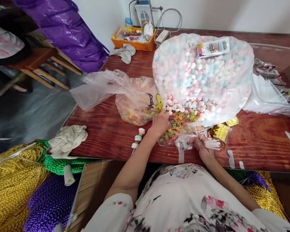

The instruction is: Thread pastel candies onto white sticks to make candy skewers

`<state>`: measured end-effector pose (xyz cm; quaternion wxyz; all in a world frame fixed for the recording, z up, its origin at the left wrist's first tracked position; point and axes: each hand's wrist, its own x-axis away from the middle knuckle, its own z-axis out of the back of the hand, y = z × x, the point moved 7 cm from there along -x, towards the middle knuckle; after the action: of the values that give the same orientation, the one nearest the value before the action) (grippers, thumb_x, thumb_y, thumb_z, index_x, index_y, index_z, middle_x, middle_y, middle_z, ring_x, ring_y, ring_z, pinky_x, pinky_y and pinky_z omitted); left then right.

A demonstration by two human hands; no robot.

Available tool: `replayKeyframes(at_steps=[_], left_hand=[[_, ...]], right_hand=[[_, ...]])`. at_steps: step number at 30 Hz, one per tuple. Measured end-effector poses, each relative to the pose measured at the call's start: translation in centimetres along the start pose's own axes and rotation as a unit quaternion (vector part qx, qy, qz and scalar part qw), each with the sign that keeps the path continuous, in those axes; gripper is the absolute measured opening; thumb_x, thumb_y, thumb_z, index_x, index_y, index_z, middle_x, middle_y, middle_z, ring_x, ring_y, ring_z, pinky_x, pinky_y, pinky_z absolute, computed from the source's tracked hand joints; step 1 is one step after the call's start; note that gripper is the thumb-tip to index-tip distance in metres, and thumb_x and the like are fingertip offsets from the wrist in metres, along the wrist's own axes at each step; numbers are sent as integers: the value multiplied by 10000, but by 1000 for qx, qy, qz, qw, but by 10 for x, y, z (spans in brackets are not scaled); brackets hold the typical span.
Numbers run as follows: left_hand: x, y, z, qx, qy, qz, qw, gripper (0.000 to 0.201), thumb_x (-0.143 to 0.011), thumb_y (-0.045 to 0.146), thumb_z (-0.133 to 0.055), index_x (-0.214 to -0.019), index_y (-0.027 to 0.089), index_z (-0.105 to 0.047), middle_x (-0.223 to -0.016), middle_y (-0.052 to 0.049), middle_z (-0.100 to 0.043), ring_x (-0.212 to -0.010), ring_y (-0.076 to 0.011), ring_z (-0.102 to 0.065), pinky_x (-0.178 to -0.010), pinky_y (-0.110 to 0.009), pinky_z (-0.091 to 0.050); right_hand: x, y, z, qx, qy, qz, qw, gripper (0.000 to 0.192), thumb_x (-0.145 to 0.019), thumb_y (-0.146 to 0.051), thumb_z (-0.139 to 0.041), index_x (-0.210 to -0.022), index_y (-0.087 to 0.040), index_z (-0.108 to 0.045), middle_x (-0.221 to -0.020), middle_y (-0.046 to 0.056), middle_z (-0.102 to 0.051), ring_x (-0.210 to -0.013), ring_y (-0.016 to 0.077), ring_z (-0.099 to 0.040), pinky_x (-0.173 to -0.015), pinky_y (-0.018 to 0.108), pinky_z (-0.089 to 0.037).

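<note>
Ring candy pile [177, 124] on bench [106, 135], touching left hand [159, 122]; left grip loose, fingers in pile. 1 finished candy skewer [137, 139] just left of it; bulk bags still full, so early stage. Right hand [204, 149] pinches small packet [185, 144] with white sticks [212, 144]. Pastel candy bag [203, 71] behind.

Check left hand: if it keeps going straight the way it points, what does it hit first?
Likely the loose pile of multicoloured candy rings directly ahead of the left hand; its fingertips look already at the pile's edge, though depth is unclear.
</note>
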<state>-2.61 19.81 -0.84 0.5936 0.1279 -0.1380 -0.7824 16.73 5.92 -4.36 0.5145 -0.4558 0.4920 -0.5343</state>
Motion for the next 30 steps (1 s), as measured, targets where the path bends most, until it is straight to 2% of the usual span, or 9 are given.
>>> replayKeyframes(at_steps=[2,4,7,9,12,19,22,25,30], left_hand=[[5,-6,7,109,63,-10,992,222,-849,110,-530,-920,160,-735,-1000,-118,-695,-898,-247,-674,-831,-371,-528],[8,-15,8,259,98,5,961,237,-864,216,-571,-1012,168,-750,-866,-66,-708,-770,-205,-661,-747,-333,-538],[5,-15,-8,393,38,47,917,334,-823,256,-596,-1106,154,-742,-681,-5,-665,-540,-156,-582,-562,-285,-494],[2,-8,-16,359,-2,33,933,327,-783,195,-578,-1049,150,-763,-643,2,-648,-535,-156,-575,-566,-286,-487],[1,-3,-16,244,1,-5,970,305,-737,135,-566,-946,156,-787,-633,-3,-645,-623,-176,-604,-679,-315,-512],[-21,-10,-2,270,106,4,957,303,-817,167,-555,-1049,161,-750,-892,-61,-731,-796,-207,-660,-820,-352,-536],[-44,2,-5,226,90,-24,970,247,-812,124,-542,-955,165,-739,-876,-64,-709,-830,-211,-649,-845,-350,-523],[-58,10,-10,168,88,-54,980,217,-814,96,-517,-891,156,-711,-916,-84,-694,-889,-220,-636,-876,-360,-515],[-49,28,-21,89,44,-121,988,214,-858,85,-481,-879,158,-682,-967,-108,-688,-955,-230,-626,-900,-357,-501]], right_hand=[[3,-4,10,-57,43,-6,997,421,-976,-563,-480,-988,-191,-675,-734,19,-664,-475,89,-329,-453,256,-300],[4,-10,17,-98,75,-10,992,373,-955,-547,-526,-1039,-205,-651,-719,7,-667,-460,86,-314,-427,245,-274],[3,-23,18,-111,77,-3,991,322,-945,-509,-565,-1079,-225,-634,-741,0,-684,-450,91,-340,-412,249,-278],[2,-31,16,-121,62,5,991,278,-943,-483,-585,-1041,-229,-645,-732,-10,-676,-441,90,-352,-407,255,-270],[6,-34,16,-113,34,4,993,229,-946,-436,-606,-933,-218,-672,-658,-23,-634,-438,90,-373,-411,257,-268],[13,-16,18,-164,41,-46,984,191,-885,-392,-681,-929,-206,-677,-659,-14,-681,-432,89,-419,-399,236,-276],[12,-10,15,-166,61,-46,983,194,-879,-392,-687,-934,-207,-669,-663,-8,-681,-485,112,-496,-425,235,-331],[12,-4,13,-130,36,-42,990,166,-906,-367,-672,-930,-202,-675,-699,0,-684,-539,112,-523,-478,236,-377],[18,4,19,-121,26,-67,990,180,-920,-375,-665,-941,-197,-682,-704,-4,-665,-523,97,-492,-456,218,-338]])
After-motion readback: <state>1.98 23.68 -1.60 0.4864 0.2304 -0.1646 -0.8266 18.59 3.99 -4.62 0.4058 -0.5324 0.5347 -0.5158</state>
